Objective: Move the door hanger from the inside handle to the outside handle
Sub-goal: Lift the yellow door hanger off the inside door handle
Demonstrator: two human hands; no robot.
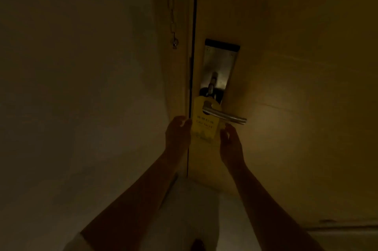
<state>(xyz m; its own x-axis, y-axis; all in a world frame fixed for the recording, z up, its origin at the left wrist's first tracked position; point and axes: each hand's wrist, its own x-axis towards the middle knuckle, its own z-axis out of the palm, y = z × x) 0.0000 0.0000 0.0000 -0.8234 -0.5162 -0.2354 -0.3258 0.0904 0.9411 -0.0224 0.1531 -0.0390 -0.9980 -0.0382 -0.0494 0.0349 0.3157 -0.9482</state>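
From the head camera, the room was dark. A yellow door hanger (204, 123) hung on the silver handle (224, 115) of the door (296, 87). The left hand (177, 135) was open, with its fingertips touching the hanger's left edge. The right hand (231, 144) was open too, fingers curled just beside the hanger's right edge. A chain (171, 9) hung by the door frame.

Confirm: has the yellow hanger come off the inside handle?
No, the yellow hanger hangs looped over the inside handle, with a hand at each side.
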